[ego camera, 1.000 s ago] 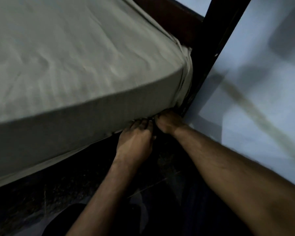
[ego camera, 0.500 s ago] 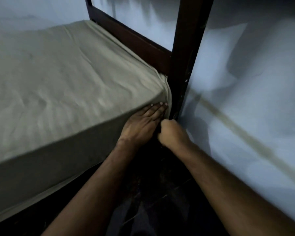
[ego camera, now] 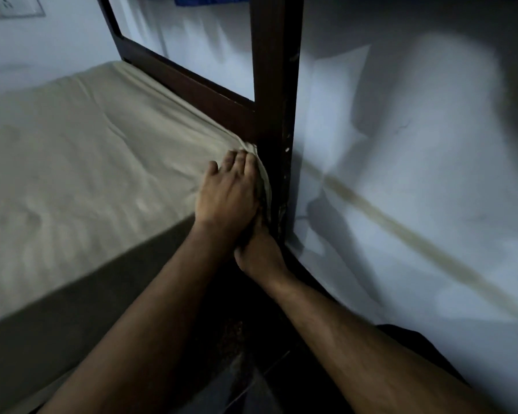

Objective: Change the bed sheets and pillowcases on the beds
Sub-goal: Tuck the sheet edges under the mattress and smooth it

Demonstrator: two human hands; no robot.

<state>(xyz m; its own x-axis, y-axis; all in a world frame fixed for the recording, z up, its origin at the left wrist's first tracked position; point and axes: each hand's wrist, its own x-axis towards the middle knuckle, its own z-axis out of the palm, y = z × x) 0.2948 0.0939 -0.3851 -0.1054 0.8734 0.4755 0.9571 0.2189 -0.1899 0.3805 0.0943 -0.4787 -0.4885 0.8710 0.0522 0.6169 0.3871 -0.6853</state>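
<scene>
— Where do we find the bed sheet (ego camera: 81, 162)?

— It is a beige sheet stretched over the mattress, which fills the left of the view; its corner bunches up against the dark wooden bedpost (ego camera: 274, 85). Our left hand (ego camera: 226, 195) lies flat on that corner, fingers straight and together, pressing the cloth down at the mattress edge.

— And the right hand (ego camera: 259, 252)?

— It sits just below the left one, touching it, wedged between the mattress side and the post. Its fingers are hidden behind the left hand, so we cannot tell whether they grip the sheet.

— What of the surface?

— The sheet shows soft wrinkles on top, and its side face hangs in shadow.

— And the room?

— A dark wooden rail (ego camera: 186, 85) runs along the far edge of the mattress to the post. A pale bluish wall (ego camera: 431, 174) stands behind and to the right, marked by a yellowish streak (ego camera: 401, 231), and the floor (ego camera: 251, 369) below our forearms is dark.
</scene>
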